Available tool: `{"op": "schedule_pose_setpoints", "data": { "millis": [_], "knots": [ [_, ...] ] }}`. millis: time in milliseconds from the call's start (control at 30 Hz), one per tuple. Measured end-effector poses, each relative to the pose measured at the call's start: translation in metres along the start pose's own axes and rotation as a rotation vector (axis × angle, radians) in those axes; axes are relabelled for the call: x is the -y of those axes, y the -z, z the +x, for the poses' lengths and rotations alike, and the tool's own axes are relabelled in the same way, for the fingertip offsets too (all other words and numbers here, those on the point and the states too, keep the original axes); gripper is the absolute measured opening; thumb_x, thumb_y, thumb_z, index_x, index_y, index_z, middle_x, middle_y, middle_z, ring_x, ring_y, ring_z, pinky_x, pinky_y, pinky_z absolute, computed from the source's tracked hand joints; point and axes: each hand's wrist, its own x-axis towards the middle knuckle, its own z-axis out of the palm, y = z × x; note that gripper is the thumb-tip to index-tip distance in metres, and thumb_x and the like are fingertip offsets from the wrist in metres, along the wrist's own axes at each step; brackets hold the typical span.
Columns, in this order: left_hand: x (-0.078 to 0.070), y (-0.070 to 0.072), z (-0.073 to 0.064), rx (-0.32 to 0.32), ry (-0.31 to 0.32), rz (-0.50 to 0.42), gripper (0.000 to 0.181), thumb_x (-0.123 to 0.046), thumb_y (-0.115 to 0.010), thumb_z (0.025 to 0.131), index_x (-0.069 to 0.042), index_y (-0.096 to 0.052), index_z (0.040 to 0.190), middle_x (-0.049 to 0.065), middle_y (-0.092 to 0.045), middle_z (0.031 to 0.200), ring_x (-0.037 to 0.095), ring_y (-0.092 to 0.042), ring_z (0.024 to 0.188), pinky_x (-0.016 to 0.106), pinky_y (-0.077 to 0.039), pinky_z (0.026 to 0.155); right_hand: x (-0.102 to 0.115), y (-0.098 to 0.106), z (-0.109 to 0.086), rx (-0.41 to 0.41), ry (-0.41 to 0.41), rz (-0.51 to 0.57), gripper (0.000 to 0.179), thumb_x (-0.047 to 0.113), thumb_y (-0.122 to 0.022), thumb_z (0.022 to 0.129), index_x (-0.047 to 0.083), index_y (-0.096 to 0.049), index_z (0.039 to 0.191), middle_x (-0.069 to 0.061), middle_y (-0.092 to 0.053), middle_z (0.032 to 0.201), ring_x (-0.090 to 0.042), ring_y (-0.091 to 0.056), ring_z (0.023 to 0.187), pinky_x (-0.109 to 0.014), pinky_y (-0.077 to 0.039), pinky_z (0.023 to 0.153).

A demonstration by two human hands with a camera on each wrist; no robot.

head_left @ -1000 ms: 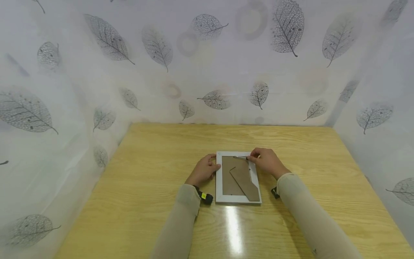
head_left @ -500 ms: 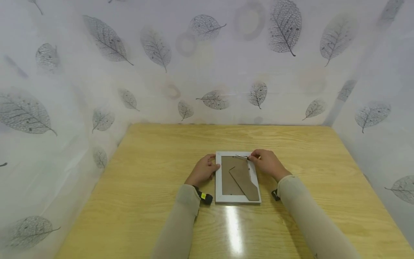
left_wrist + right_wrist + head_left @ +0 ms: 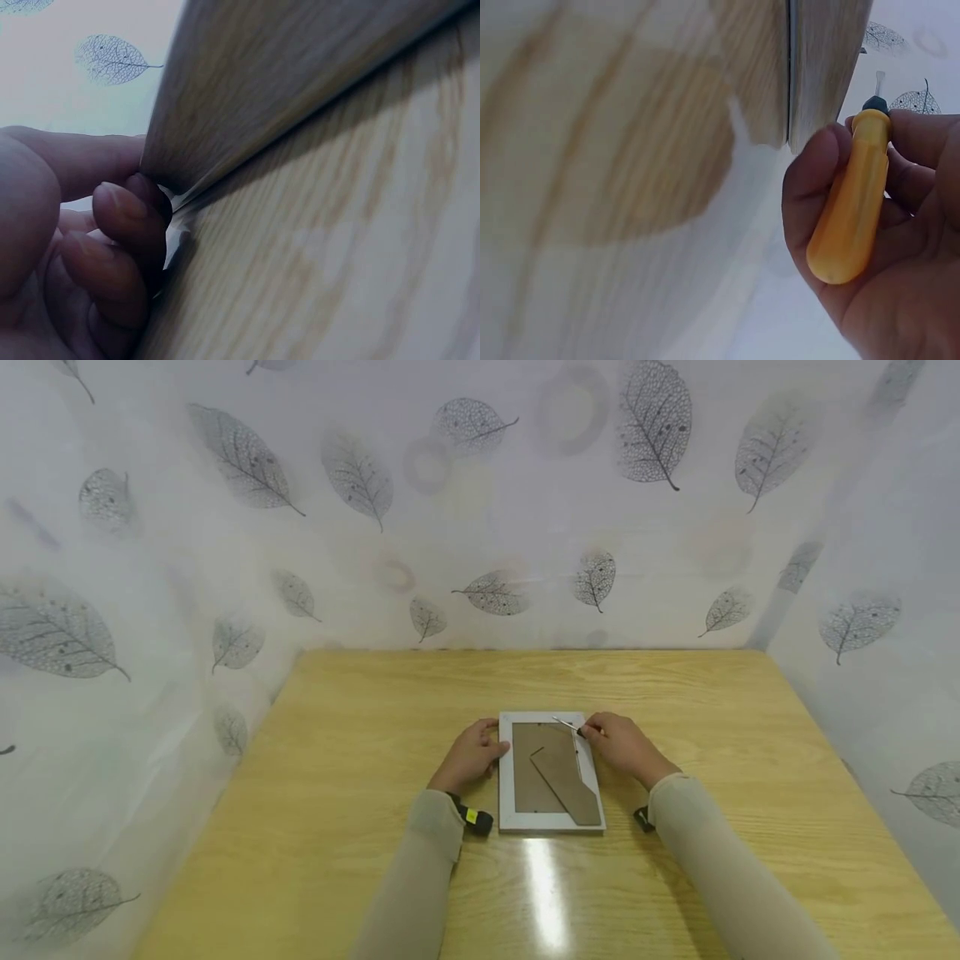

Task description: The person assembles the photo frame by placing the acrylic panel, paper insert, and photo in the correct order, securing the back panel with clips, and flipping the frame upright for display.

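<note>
A picture frame (image 3: 507, 777) with a white border lies face down on the table, its brown backing board (image 3: 532, 789) and folded stand (image 3: 573, 777) showing. My left hand (image 3: 468, 754) holds its left edge, the thumb on the border and the other fingers curled at the side. In the left wrist view those fingers (image 3: 112, 210) touch the frame's side (image 3: 225, 90). Near the upper right corner, my right hand (image 3: 624, 746) grips a screwdriver. Its yellow handle (image 3: 853, 202) and flat metal tip (image 3: 880, 82) show in the right wrist view. In the head view the shaft (image 3: 566, 722) points left over the backing.
The frame rests on a wooden table (image 3: 360, 718) with light reflected near its front. Walls with a leaf pattern (image 3: 495, 593) stand behind and at both sides. A black strap with a yellow mark (image 3: 474, 817) is on my left wrist.
My right hand has shifted slightly right and down with the screwdriver, whose shaft has turned from nearly level to slanting up to the left. The left hand and picture frame stay in place.
</note>
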Motion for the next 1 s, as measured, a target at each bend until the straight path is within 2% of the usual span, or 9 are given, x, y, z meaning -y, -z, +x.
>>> {"op": "schedule_pose_setpoints", "data": {
  "millis": [167, 433, 700, 1000],
  "knots": [
    [0.000, 0.000, 0.000, -0.002, 0.006, -0.014, 0.052, -0.022, -0.064, 0.096, -0.013, -0.045, 0.143, 0.004, -0.061, 0.073, 0.014, -0.052, 0.053, 0.028, -0.043, 0.050, -0.003, 0.000, -0.004, -0.001, -0.004, -0.009, 0.026, 0.022, -0.049, 0.103, 0.003, -0.066, 0.105, -0.005, -0.063, 0.090, -0.020, -0.053, 0.077, -0.039, -0.045, 0.069],
    [0.000, 0.000, -0.001, 0.005, 0.023, -0.028, 0.052, -0.022, -0.064, 0.096, -0.015, -0.045, 0.144, 0.005, -0.063, 0.078, 0.015, -0.052, 0.053, 0.028, -0.044, 0.050, -0.002, 0.000, -0.012, 0.022, -0.040, 0.018, 0.027, 0.024, -0.047, 0.104, 0.002, -0.064, 0.108, -0.002, -0.055, 0.073, -0.017, -0.047, 0.061, -0.033, -0.040, 0.054],
    [0.001, -0.002, 0.000, 0.012, 0.015, -0.023, 0.052, -0.022, -0.064, 0.097, -0.014, -0.044, 0.144, 0.005, -0.064, 0.079, 0.014, -0.053, 0.053, 0.028, -0.045, 0.050, 0.001, 0.001, -0.019, 0.033, -0.064, 0.011, 0.026, 0.023, -0.048, 0.103, 0.002, -0.064, 0.108, -0.001, -0.056, 0.072, -0.017, -0.048, 0.060, -0.033, -0.041, 0.054],
    [0.000, 0.002, -0.003, 0.010, 0.009, -0.002, 0.054, -0.025, -0.063, 0.097, -0.013, -0.042, 0.146, 0.006, -0.063, 0.077, 0.014, -0.051, 0.052, 0.028, -0.043, 0.050, 0.005, 0.003, -0.024, 0.033, -0.042, 0.026, 0.025, 0.024, -0.049, 0.103, 0.004, -0.063, 0.106, -0.001, -0.057, 0.074, -0.017, -0.050, 0.062, -0.034, -0.042, 0.056]
  ]
}}
